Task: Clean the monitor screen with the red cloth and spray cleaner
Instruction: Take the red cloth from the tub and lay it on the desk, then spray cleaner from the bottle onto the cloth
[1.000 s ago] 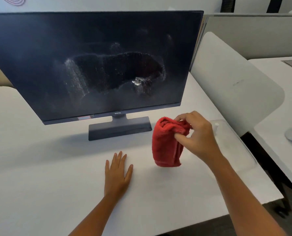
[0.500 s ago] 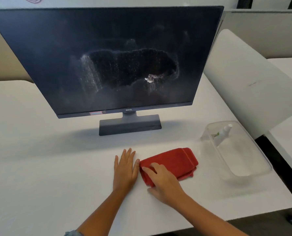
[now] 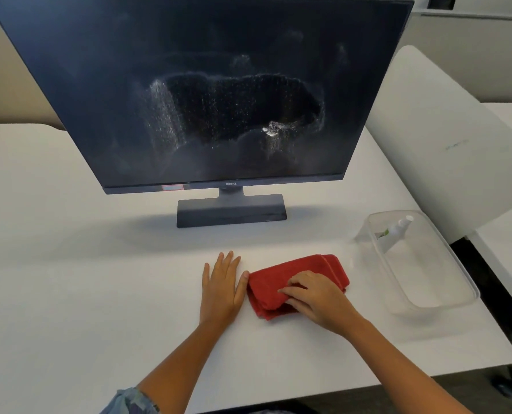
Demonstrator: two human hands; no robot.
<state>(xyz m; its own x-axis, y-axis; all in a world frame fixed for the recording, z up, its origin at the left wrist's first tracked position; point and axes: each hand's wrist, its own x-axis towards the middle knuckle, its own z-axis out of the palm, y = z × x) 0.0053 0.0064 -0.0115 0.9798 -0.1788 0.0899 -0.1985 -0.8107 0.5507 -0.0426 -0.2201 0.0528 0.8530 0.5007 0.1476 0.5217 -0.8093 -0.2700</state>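
Observation:
A dark monitor (image 3: 207,94) stands on the white desk (image 3: 69,279); its screen shows spray droplets and a smeared patch in the middle. The folded red cloth (image 3: 281,279) lies flat on the desk in front of the monitor stand. My right hand (image 3: 314,297) rests on top of the cloth, fingers curled over its near edge. My left hand (image 3: 222,288) lies flat on the desk, palm down, its thumb touching the cloth's left edge. A white spray bottle (image 3: 395,230) leans inside a clear plastic bin (image 3: 446,306) at the right.
A white chair back (image 3: 446,138) rises just right of the monitor. Another white desk (image 3: 508,121) sits beyond it. The desk's right edge runs just past the bin, and its front edge lies close under my forearms.
One second ago my right hand held the cloth bunched above the desk. It has lowered the cloth flat onto the desk beside my left hand and now presses on it.

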